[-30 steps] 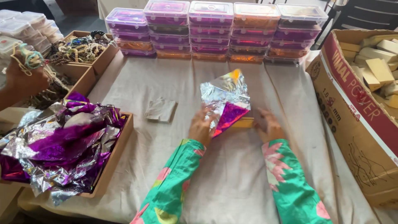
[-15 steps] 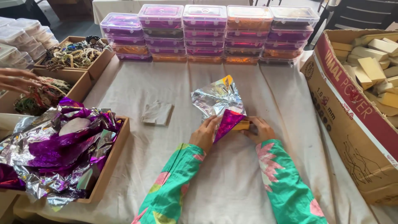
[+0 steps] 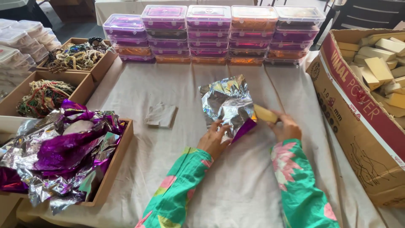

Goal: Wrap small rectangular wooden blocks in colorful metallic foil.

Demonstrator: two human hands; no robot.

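My left hand pinches the lower edge of a crinkled silver foil sheet with a purple underside, lying on the cloth-covered table. A small tan block is held in my right hand, its left end tucked under the foil's right edge. Both sleeves are green with pink flowers.
Stacks of clear lidded boxes with purple and orange contents line the far edge. A large carton of tan blocks stands at right. At left are trays of beads, a box of purple and silver foil, and a small grey folded piece.
The foil has been laid flatter on the table. My right hand has shifted right, and the tan block now shows at the foil's edge. Another person's hand at far left has gone.
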